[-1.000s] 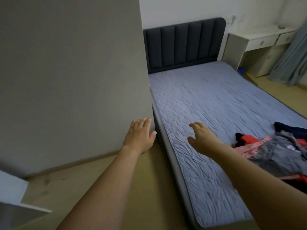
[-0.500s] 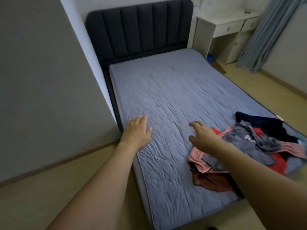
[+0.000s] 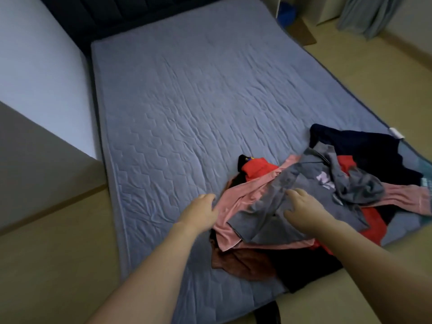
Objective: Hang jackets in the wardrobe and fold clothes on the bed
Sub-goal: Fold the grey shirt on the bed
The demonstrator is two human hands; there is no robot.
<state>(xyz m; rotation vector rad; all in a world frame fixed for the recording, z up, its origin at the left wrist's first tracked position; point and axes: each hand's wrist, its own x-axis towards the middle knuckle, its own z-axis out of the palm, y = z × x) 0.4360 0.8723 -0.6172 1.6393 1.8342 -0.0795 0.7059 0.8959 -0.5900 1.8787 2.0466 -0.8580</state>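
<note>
- Head view: no box or basket holds the clothes; the pile of clothes lies loose on the near right part of the bed, reaching its near edge.
- On top of the pile lies a grey top with pale lettering, spread over a pink garment; a red piece, a dark navy piece and a brown piece show around and under them.
- The left hand is at the left edge of the pink garment, fingers bent loosely toward the cloth; I cannot tell whether it pinches the cloth or only touches it.
- The right hand is over the grey top, fingers curved down onto the fabric; whether they have hold of it cannot be told.
- The bed carries a blue-grey quilted cover, wrinkled, with a dark padded headboard at the far end.
- A pale wall and a grey panel stand at the left of the bed.
- The floor is light wood-coloured.
- At the far right hang grey-blue curtains, with something blue on the floor beside the bed's far corner.
</note>
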